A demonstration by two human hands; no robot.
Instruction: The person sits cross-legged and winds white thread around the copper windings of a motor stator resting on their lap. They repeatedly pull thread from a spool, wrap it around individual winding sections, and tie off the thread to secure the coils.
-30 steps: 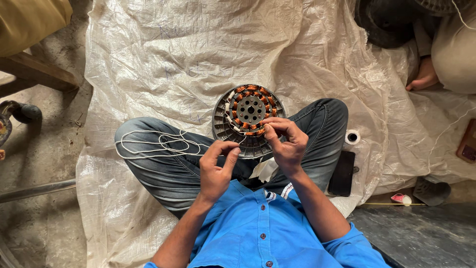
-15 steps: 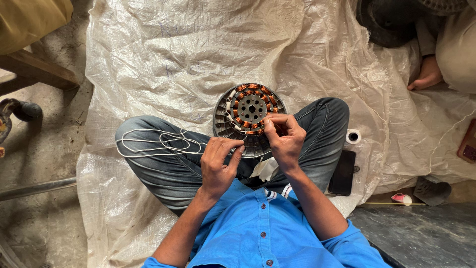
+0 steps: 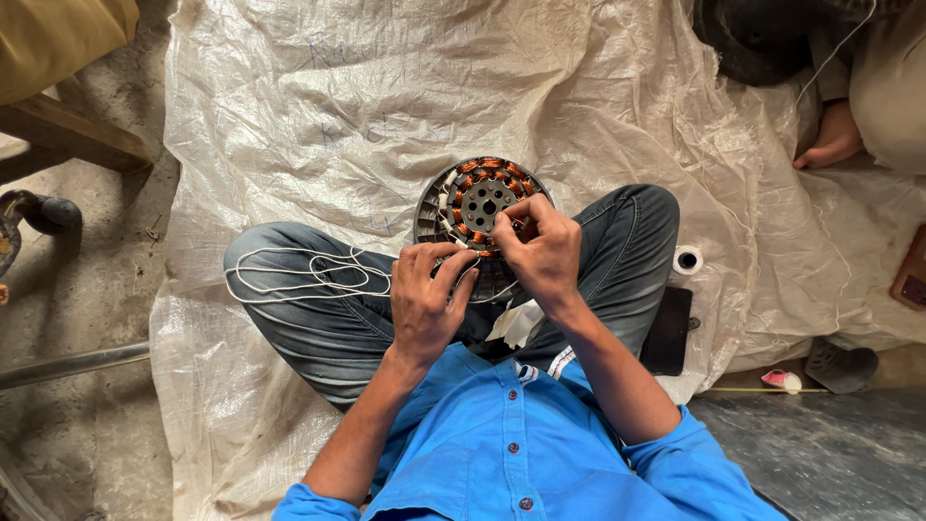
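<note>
A round motor stator [image 3: 479, 207], ringed with copper-coloured coils around a grey perforated hub, was propped in the lap of a cross-legged person, between the two knees. The right hand [image 3: 543, 253] was pressed against the near right edge of the stator, its fingers curled tight and pinched together at the coils; what exactly was pinched could not be made out. The left hand [image 3: 427, 301] was held just below the stator's near edge, fingers bent and closed about a thin white cord [image 3: 307, 273]. From that hand the cord was looped several times to the left of the stator, across the thigh of the blue jeans [image 3: 289, 309]. Directly below the stator, a scrap of white paper [image 3: 516, 323] was tucked in the lap. To the right of the stator, past the knee, a small roll of white tape [image 3: 687, 259] and a dark flat phone [image 3: 667, 330] were laid on a crumpled white plastic sheet [image 3: 338, 106], which was spread beneath everything. Far to the upper right of the stator, another person's bare foot [image 3: 830, 137] was rested on the sheet.
</note>
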